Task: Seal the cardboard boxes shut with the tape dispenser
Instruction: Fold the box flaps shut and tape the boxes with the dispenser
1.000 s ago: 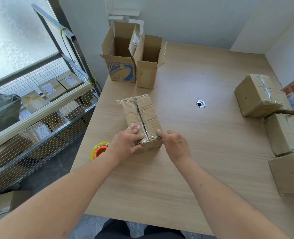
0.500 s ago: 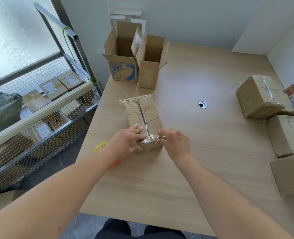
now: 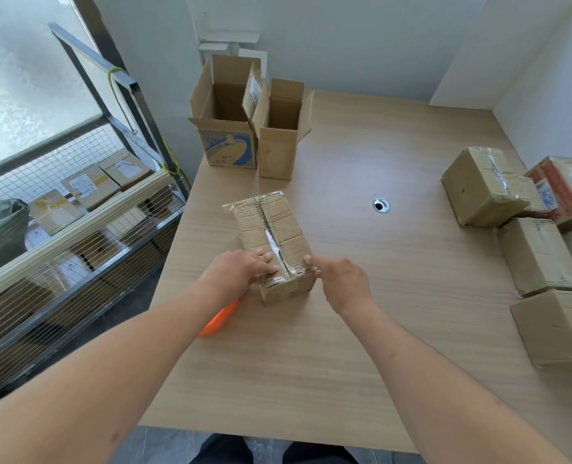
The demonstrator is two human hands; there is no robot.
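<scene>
A small cardboard box (image 3: 279, 226) lies on the wooden table (image 3: 345, 356) with clear tape along its top seam and over its near end. My left hand (image 3: 237, 272) rests on the box's near left top edge, fingers laid flat on the tape. My right hand (image 3: 343, 279) is against the near right corner, one straight finger touching the top edge. The orange tape dispenser (image 3: 219, 321) lies on the table left of the box, mostly hidden under my left forearm.
Two open, upright boxes (image 3: 226, 142) (image 3: 279, 149) stand at the table's far left. Several sealed boxes (image 3: 479, 189) are piled along the right edge. A cable hole (image 3: 381, 205) sits mid-table. A wire rack (image 3: 77, 236) of parcels stands left of the table.
My right hand has slid from the box's near end to its right corner. My left hand stays on the near top edge. The dispenser is now mostly covered by my left forearm.
</scene>
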